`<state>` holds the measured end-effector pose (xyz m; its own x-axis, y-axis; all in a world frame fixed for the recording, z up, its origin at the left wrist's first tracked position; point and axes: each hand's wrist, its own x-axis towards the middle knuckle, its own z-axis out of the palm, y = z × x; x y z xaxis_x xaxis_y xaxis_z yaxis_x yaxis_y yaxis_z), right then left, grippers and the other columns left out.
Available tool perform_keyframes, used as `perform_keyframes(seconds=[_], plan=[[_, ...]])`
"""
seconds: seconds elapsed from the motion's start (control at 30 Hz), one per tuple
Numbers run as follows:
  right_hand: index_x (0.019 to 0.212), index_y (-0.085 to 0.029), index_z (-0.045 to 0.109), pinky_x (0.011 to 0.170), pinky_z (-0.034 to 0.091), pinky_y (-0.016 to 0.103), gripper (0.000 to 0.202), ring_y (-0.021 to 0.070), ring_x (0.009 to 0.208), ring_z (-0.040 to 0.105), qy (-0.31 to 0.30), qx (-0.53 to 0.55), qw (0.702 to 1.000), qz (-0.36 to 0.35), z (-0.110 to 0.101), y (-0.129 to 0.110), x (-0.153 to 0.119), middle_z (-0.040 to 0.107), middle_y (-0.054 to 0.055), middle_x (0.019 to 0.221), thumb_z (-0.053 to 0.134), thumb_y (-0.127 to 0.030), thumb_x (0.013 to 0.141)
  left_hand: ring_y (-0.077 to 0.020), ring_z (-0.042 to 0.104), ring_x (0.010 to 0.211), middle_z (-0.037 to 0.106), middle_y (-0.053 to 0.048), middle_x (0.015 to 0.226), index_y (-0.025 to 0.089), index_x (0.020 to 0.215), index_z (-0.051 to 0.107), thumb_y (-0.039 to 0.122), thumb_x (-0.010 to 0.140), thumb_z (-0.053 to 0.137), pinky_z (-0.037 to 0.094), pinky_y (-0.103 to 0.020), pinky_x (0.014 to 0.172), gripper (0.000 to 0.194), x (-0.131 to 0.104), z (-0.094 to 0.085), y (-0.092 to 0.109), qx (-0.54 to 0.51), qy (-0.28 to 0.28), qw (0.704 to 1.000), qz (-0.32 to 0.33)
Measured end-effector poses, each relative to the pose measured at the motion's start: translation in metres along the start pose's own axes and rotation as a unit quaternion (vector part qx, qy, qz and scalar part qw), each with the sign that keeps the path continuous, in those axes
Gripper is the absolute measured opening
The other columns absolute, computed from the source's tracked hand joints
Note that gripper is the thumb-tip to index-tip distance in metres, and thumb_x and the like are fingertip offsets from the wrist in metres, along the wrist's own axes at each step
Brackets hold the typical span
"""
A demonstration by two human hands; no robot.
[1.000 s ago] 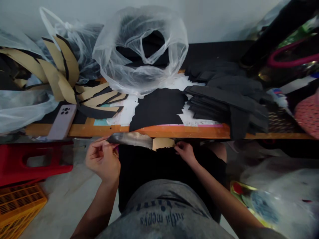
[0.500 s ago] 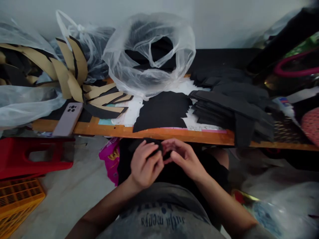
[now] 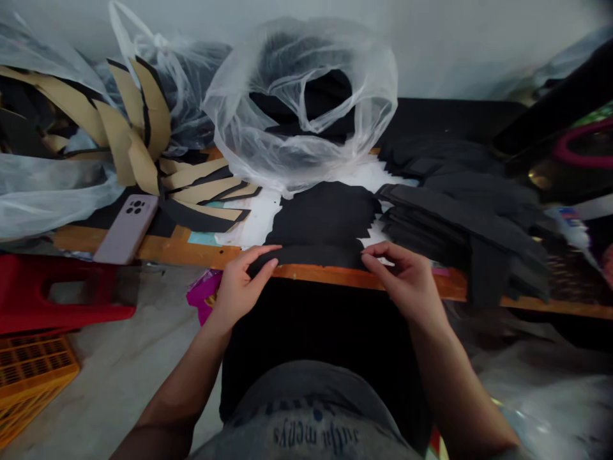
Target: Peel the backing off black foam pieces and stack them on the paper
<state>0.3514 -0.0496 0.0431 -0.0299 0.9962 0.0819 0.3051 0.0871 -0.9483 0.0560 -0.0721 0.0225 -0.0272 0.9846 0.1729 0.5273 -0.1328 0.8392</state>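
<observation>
A long black strip (image 3: pixel 318 255) lies along the table's front edge, in front of overlapping black pieces (image 3: pixel 325 214) with a jagged right side. My left hand (image 3: pixel 246 284) pinches the strip's left end between thumb and fingers. At the other end, my right hand (image 3: pixel 400 271) pinches the strip's right tip. A stack of dark curved pieces (image 3: pixel 431 223) rests to the right. Tan-faced pieces (image 3: pixel 205 182) fan out on the left side of the table.
A clear plastic bag (image 3: pixel 297 153) with black material stands behind the pieces. A phone (image 3: pixel 127 230) lies at the left front edge. Below left are a red stool (image 3: pixel 105 312) and a yellow crate (image 3: pixel 38 383). A white tube (image 3: pixel 572 227) is at the right.
Both hands have risen from my lap to the table edge and spread apart. The black material, bunched in my left hand before, is now stretched out flat between them. The view has shifted slightly.
</observation>
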Motion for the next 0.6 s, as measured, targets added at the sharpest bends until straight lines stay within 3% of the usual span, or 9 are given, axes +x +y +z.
perform_keyframes(seconds=[0.17, 0.3, 0.6], plan=[[0.079, -0.019, 0.075, 0.063, 0.055, 0.031, 0.02, 0.0196, 0.074, 0.067, 0.04, -0.1, 0.994, 0.004, 0.012, 0.017, 0.023, 0.072, 0.005, 0.081, 0.075, -0.04, 0.082, -0.0194, 0.073, 0.092, 0.074, -0.009, 0.108, 0.02, 0.119, 0.075, 0.034, 0.092, 0.07, 0.062, -0.032, 0.081, 0.031, 0.007, 0.019, -0.013, 0.006, 0.088, 0.996, -0.019], [0.073, -0.02, 0.072, 0.063, 0.057, 0.032, 0.018, 0.0206, 0.078, 0.066, 0.042, -0.144, 0.988, -0.034, 0.017, 0.022, 0.032, 0.069, 0.007, 0.088, 0.074, -0.035, 0.081, -0.0164, 0.072, 0.078, 0.075, -0.006, 0.097, 0.019, 0.111, 0.075, 0.035, 0.091, 0.071, 0.061, -0.027, 0.07, 0.026, 0.006, 0.028, -0.019, 0.038, 0.135, 0.989, -0.043], [0.073, -0.021, 0.07, 0.063, 0.053, 0.03, 0.016, 0.0187, 0.072, 0.066, 0.028, -0.186, 0.982, -0.03, 0.017, 0.026, 0.037, 0.07, 0.004, 0.081, 0.071, -0.032, 0.084, -0.0148, 0.07, 0.071, 0.075, -0.003, 0.087, 0.021, 0.104, 0.076, 0.037, 0.092, 0.069, 0.055, -0.025, 0.062, 0.021, 0.008, 0.03, -0.016, 0.089, 0.143, 0.984, -0.057]])
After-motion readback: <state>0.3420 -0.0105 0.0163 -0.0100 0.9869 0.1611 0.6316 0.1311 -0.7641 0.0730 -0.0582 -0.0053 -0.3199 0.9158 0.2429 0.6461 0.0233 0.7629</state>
